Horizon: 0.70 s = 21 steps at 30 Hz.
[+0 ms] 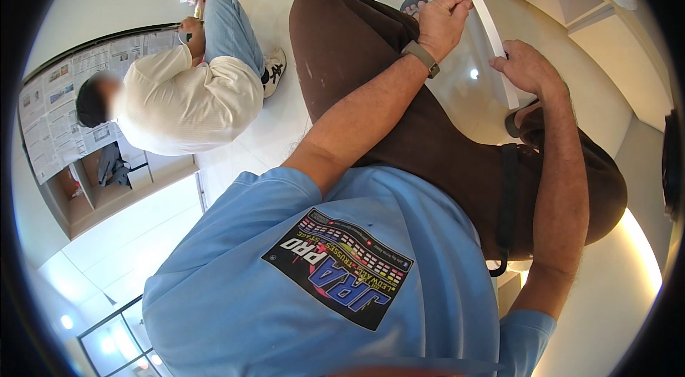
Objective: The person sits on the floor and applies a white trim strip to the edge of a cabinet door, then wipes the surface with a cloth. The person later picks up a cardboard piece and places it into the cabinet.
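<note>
A long white panel (479,17) stands on edge in front of me, between my bent knees. My left hand (441,26), with a watch (422,58) on its wrist, is closed against the panel's left side near its upper edge. What its fingertips pinch, if anything, is too small to tell. Lower along the same panel, my right hand (529,69) grips the near end from the right. Its thumb lies across the edge, while the other fingers are partly hidden.
At the left a person (189,102) in a cream shirt crouches beside a surface covered with newspaper (68,95). Below it are open cabinet compartments (107,181). Pale shelving (599,27) stands close on my right. A dark strap (507,199) hangs over my right thigh.
</note>
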Available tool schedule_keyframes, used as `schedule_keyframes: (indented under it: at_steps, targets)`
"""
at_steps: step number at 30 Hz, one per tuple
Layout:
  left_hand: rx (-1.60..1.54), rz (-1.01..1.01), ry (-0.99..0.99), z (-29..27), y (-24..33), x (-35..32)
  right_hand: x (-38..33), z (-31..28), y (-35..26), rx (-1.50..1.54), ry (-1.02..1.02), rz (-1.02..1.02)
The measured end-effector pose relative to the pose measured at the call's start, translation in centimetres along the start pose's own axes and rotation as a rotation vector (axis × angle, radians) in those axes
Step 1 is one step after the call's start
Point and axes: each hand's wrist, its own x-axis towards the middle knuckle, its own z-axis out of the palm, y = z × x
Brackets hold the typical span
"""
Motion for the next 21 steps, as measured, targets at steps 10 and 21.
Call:
schedule_keyframes:
  at_steps: [10,21]
  targets:
    - [0.053,0.029,-0.042,-0.11,-0.43,0.00,-0.08,-0.21,-0.28,-0.004,-0.004,0.029]
    - [0.029,0.015,-0.066,0.42,-0.75,-0.30,0.53,0.05,0.71,-0.018,0.002,0.014]
